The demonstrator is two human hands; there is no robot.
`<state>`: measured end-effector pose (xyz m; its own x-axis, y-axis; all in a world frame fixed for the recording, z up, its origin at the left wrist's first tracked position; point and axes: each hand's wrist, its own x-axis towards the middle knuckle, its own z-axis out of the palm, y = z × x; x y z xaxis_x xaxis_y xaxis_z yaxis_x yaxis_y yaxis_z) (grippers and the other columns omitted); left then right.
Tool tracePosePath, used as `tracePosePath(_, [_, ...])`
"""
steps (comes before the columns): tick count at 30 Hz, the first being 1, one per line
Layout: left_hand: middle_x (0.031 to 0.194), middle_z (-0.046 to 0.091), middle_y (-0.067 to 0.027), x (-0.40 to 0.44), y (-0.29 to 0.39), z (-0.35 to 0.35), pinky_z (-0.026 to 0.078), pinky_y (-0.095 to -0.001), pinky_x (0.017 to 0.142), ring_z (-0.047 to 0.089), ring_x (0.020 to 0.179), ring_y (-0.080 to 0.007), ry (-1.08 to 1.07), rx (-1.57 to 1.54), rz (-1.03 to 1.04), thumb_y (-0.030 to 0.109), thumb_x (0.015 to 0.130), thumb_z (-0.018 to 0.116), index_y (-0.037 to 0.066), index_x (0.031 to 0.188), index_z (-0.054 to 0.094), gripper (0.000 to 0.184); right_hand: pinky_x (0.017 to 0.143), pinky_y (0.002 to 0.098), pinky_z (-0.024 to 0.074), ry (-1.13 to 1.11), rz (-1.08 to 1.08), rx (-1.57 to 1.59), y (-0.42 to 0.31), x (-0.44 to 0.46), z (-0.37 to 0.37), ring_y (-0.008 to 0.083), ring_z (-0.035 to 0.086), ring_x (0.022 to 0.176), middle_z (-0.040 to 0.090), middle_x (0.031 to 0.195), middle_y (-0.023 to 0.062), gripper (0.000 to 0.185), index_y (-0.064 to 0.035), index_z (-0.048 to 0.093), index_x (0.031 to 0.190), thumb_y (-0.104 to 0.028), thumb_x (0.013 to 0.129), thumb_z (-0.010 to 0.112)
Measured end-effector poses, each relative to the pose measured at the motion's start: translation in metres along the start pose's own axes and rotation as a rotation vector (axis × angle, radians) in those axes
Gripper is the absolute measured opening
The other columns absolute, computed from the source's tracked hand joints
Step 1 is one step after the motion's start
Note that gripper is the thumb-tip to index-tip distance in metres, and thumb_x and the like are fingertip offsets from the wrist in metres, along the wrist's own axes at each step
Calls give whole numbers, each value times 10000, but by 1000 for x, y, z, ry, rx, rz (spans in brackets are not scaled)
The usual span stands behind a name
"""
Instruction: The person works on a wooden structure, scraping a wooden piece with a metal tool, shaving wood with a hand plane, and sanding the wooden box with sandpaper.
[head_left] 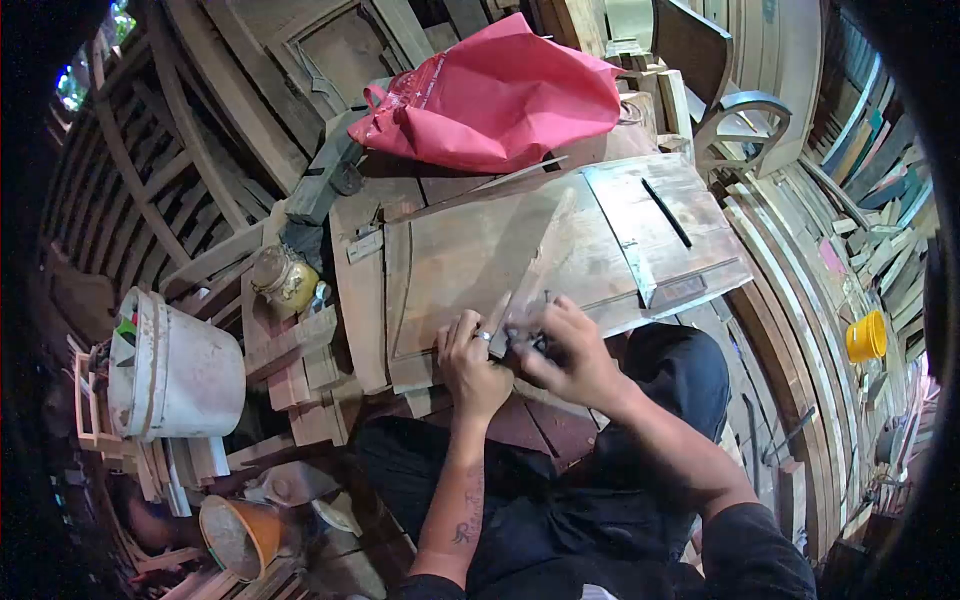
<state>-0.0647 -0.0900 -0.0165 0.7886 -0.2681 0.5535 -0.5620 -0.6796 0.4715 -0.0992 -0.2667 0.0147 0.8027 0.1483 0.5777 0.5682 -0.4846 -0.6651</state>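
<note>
A wooden panel (460,250) lies flat in front of me, with a narrow wood strip (545,240) running slantwise across it. My left hand (472,365) grips the near end of the strip by the panel's front edge, a ring on one finger. Close beside it on the right, my right hand (565,350) is closed around a small dark object against the strip; motion blurs it and I cannot make out what it is. A black pencil-like stick (667,213) rests on the right part of the panel.
Behind the panel lies a red bag (500,95). At left are a white bucket (185,365), a jar (285,280) and an orange bucket (240,537). Long boards (790,330) stretch along the right, near a yellow container (866,336).
</note>
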Motion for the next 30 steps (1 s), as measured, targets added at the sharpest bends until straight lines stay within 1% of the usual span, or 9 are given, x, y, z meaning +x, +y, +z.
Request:
tracePosePath(5, [901, 537, -102, -2, -4, 1, 427, -444, 817, 585, 890, -329, 31, -71, 42, 150, 723, 721, 174, 1416, 727, 693, 780, 424, 502, -96, -22, 50, -6, -2, -5, 327, 560, 870, 640, 919, 120, 390, -54, 729, 1213, -98, 830, 791])
tracePosePath(8, [892, 533, -104, -1, -3, 1, 438, -460, 825, 588, 893, -337, 9, -27, 2, 144, 710, 733, 191, 1414, 729, 706, 770, 430, 503, 10, 140, 24, 4, 0, -7, 313, 563, 880, 633, 924, 123, 385, -59, 725, 1223, -127, 850, 799])
tracePosePath(11, [890, 534, -104, -6, -13, 10, 439, -453, 827, 594, 898, -334, 30, -41, 24, 145, 721, 729, 190, 1413, 729, 693, 792, 453, 504, 37, 6, -40, 7, -5, 2, 334, 563, 901, 643, 967, 133, 392, -58, 710, 1231, -140, 857, 794])
tracePosePath(13, [896, 538, -105, -1, 0, -3, 439, -448, 829, 599, 906, -331, 14, -29, 18, 151, 731, 728, 181, 1412, 728, 681, 833, 476, 502, -74, 73, 34, -3, -8, 2, 361, 573, 940, 652, 1005, 139, 390, -57, 696, 1229, -146, 860, 787])
tracePosePath(17, [915, 554, -107, 0, 2, -5, 441, -448, 845, 602, 915, -332, 15, -57, 13, 165, 739, 733, 172, 1400, 732, 661, 804, 409, 496, -64, -48, 99, 2, -4, -2, 335, 588, 895, 663, 972, 127, 375, -53, 726, 1205, -145, 849, 796])
tracePosePath(19, [913, 554, -105, -1, -2, -1, 440, -448, 854, 599, 911, -331, -10, -8, -5, 173, 734, 741, 170, 1400, 731, 666, 855, 464, 517, -57, 227, 76, 3, -1, -7, 345, 594, 978, 678, 1023, 152, 396, -48, 688, 1221, -152, 854, 792])
tracePosePath(25, [884, 534, -99, -1, 1, -5, 431, -435, 839, 598, 899, -328, -1, -32, 1, 207, 751, 755, 177, 1408, 726, 658, 823, 438, 514, -55, -15, 75, -5, -8, 4, 334, 599, 931, 656, 990, 147, 415, -66, 707, 1227, -116, 828, 805])
tracePosePath(27, [878, 531, -98, 0, 1, -5, 433, -434, 836, 596, 890, -326, 31, -40, 42, 200, 757, 750, 175, 1412, 725, 656, 888, 462, 514, -128, 32, 52, -6, -7, -3, 371, 587, 1019, 671, 1041, 154, 430, -72, 681, 1248, -150, 839, 792])
tracePosePath(30, [884, 536, -99, 0, 1, -1, 437, -436, 827, 596, 885, -326, 40, -20, 26, 160, 738, 751, 175, 1409, 727, 672, 888, 463, 518, -21, 161, 57, 6, -4, -4, 368, 602, 987, 689, 1013, 161, 446, -55, 688, 1270, -145, 847, 794])
